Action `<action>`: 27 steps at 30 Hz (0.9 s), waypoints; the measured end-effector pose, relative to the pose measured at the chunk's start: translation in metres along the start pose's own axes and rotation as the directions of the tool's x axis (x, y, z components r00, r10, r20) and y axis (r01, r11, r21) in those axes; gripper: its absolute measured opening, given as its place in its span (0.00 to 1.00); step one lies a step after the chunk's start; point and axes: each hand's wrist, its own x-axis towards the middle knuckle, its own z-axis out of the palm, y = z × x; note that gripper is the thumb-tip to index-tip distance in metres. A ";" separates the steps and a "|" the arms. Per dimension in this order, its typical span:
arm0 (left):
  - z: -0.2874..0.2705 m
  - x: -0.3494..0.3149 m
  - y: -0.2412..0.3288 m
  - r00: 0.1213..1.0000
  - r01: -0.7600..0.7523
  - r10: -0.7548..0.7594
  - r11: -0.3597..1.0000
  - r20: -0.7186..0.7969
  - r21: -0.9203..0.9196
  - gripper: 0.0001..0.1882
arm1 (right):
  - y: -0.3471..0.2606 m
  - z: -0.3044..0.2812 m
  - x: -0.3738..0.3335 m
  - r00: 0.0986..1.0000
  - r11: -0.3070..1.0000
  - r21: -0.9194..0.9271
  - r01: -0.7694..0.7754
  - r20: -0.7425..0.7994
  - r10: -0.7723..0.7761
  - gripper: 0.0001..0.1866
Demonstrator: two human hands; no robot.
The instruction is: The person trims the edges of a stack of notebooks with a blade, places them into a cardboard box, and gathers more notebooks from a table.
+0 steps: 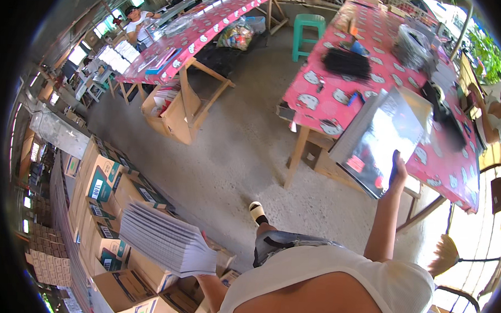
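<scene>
At lower left, the left hand (pixel 205 261) grips a thick stack of white booklets (pixel 165 239) from beneath, fingers hidden — I cannot tell their spread. At right, the right hand (pixel 398 168) clamps a glossy-covered stack (pixel 381 140), thumb over its lower edge, tilted toward the pink-clothed table (pixel 319 98) — each load balanced separately.

book stacks (pixel 165 239) in both hands

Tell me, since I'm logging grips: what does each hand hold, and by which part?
The left hand holds a stack of white booklets by its near end. The right hand holds a stack of glossy covers by its lower edge.
</scene>
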 end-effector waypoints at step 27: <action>0.401 0.521 -0.061 0.674 0.356 -0.317 0.931 0.667 0.082 0.24 | 0.119 0.320 0.193 0.602 0.604 0.178 0.777 -0.493 -0.628 0.22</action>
